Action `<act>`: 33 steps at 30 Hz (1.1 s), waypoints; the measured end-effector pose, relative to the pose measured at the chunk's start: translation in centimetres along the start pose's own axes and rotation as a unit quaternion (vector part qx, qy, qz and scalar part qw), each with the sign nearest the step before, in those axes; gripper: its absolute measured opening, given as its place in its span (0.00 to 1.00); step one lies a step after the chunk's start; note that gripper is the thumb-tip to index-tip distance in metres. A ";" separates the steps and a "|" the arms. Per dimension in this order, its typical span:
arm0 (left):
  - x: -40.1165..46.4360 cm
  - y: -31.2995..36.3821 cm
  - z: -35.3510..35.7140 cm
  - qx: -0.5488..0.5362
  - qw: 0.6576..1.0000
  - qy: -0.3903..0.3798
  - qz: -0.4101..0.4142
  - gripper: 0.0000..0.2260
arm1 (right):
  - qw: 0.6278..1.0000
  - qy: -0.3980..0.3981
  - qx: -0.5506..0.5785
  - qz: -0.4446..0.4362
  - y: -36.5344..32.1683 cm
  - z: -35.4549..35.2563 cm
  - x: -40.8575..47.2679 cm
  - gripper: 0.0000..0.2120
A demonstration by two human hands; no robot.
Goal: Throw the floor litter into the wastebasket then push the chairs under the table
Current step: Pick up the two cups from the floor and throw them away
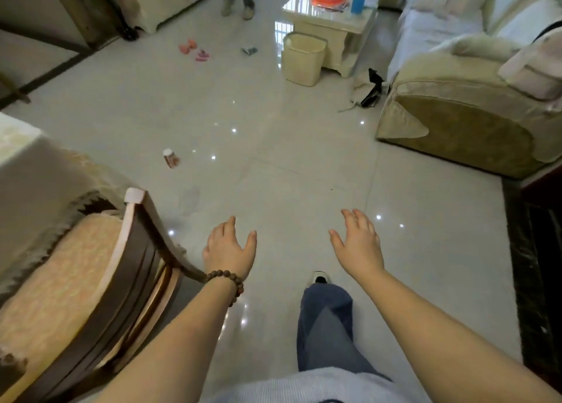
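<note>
**Empty hands, litter ahead**

Nearest, both hands spread wide and holding nothing: left hand (228, 248) just beside the chair (91, 281), right hand (359, 244) over bare floor (304, 147).

Closest litter: small bottle (171, 157) lying on its side, out in the open floor beyond the chair. Likely light, rigid and smooth, apt to roll; best pinched around the body with one hand. Farther off, pink scraps (194, 50) and a dark wrapper (249, 50), near the floor's far edge; too small to identify, probably light, the wrapper crinkly and best pinched.

Wastebasket (302, 57) upright, open-topped, against the low table (328, 22).

Chair heavy-looking, stiff wooden frame, padded seat, partly drawn out from the cloth-covered table (21, 165) at left; best gripped at the top rail and pushed.
</note>
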State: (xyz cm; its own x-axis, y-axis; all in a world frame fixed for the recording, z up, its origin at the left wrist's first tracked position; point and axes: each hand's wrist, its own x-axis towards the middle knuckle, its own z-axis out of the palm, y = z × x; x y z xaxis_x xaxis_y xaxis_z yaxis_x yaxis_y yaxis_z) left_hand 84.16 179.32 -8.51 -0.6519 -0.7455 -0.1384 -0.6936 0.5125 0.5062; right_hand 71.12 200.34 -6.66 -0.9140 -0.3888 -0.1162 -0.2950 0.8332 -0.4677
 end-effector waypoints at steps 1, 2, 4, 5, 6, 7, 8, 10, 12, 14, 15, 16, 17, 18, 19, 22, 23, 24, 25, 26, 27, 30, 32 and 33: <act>2.3 1.1 0.4 -0.001 1.000 0.003 -0.013 0.28 | 1.000 -0.011 -0.001 -0.009 -0.1 -0.2 3.1 0.26; 4.2 2.0 0.7 0.000 1.000 0.004 -0.023 0.28 | 1.000 -0.022 -0.005 -0.018 -0.2 -0.4 5.7 0.26; 8.6 4.0 1.1 -0.005 0.999 0.015 -0.052 0.28 | 0.998 -0.048 -0.016 -0.049 -0.9 -1.0 11.7 0.26; 10.4 4.9 1.1 -0.008 0.997 0.024 -0.068 0.28 | 0.996 -0.057 -0.022 -0.064 -1.4 -1.2 14.3 0.26; 12.6 5.8 1.0 -0.010 0.995 0.034 -0.089 0.28 | 0.994 -0.068 -0.025 -0.080 -2.1 -1.5 17.4 0.26; 14.3 6.5 0.9 -0.011 0.993 0.042 -0.108 0.28 | 0.992 -0.077 -0.029 -0.094 -2.9 -1.7 20.1 0.26; 15.9 7.1 0.8 -0.012 0.991 0.049 -0.125 0.28 | 0.990 -0.084 -0.033 -0.108 -3.7 -1.8 22.6 0.26; 18.7 7.7 0.5 -0.011 0.986 0.058 -0.155 0.28 | 0.985 -0.100 -0.045 -0.136 -5.6 -1.6 27.1 0.26; 21.2 7.6 0.3 -0.006 0.979 0.070 -0.191 0.28 | 0.977 -0.122 -0.055 -0.164 -7.8 -0.9 30.9 0.26; 23.6 7.1 0.1 -0.006 0.970 0.081 -0.229 0.28 | 0.969 -0.144 -0.059 -0.191 -10.2 0.3 34.3 0.26; 25.0 6.7 0.1 -0.008 0.966 0.087 -0.245 0.28 | 0.965 -0.153 -0.060 -0.205 -11.4 1.0 36.0 0.26; 26.4 6.2 0.0 -0.011 0.961 0.093 -0.259 0.28 | 0.960 -0.160 -0.061 -0.220 -12.7 1.8 37.6 0.26; 27.9 5.6 0.0 -0.014 0.958 0.099 -0.269 0.28 | 0.955 -0.166 -0.064 -0.237 -14.1 2.7 39.2 0.26; 29.6 5.0 0.0 -0.018 0.955 0.106 -0.277 0.29 | 0.950 -0.171 -0.069 -0.254 -15.4 3.6 40.9 0.26; 31.3 4.4 -0.1 -0.024 0.951 0.114 -0.286 0.29 | 0.944 -0.177 -0.073 -0.269 -16.9 4.7 42.6 0.26; 37.2 2.1 -0.4 -0.042 0.935 0.140 -0.323 0.28 | 0.928 -0.196 -0.080 -0.307 -21.8 8.2 48.1 0.26; 39.3 1.2 -0.7 -0.048 0.929 0.147 -0.337 0.28 | 0.921 -0.204 -0.084 -0.320 -23.7 9.5 50.0 0.25; 41.4 0.3 -1.0 -0.054 0.921 0.154 -0.353 0.28 | 0.914 -0.211 -0.089 -0.334 -25.7 10.7 51.8 0.25; 43.5 -0.5 -1.5 -0.063 0.914 0.160 -0.368 0.28 | 0.907 -0.218 -0.094 -0.349 -27.9 12.0 53.6 0.25; 45.6 -1.3 -2.0 -0.071 0.907 0.165 -0.382 0.28 | 0.898 -0.226 -0.100 -0.363 -30.1 13.1 55.4 0.25; 47.5 -2.1 -2.5 -0.079 0.900 0.169 -0.394 0.28 | 0.890 -0.234 -0.106 -0.377 -32.4 14.2 57.0 0.25; 52.6 -3.9 -4.7 -0.092 0.880 0.182 -0.428 0.28 | 0.863 -0.257 -0.122 -0.416 -39.1 16.8 61.4 0.25; 55.4 -4.8 -6.1 -0.101 0.865 0.192 -0.453 0.28 | 0.846 -0.272 -0.127 -0.441 -43.0 18.2 63.7 0.25; 56.5 -5.1 -6.7 -0.107 0.856 0.196 -0.466 0.28 | 0.837 -0.278 -0.129 -0.453 -44.8 18.9 64.7 0.25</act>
State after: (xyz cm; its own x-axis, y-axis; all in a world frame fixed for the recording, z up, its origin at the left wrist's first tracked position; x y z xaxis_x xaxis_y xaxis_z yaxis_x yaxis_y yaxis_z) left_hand 52.92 131.72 -13.26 0.3364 -0.8952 -0.2924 -0.7571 -0.4417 0.4814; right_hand 30.49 130.44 -9.82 -0.0333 -0.9702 -0.2400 -0.9124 0.1275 -0.3889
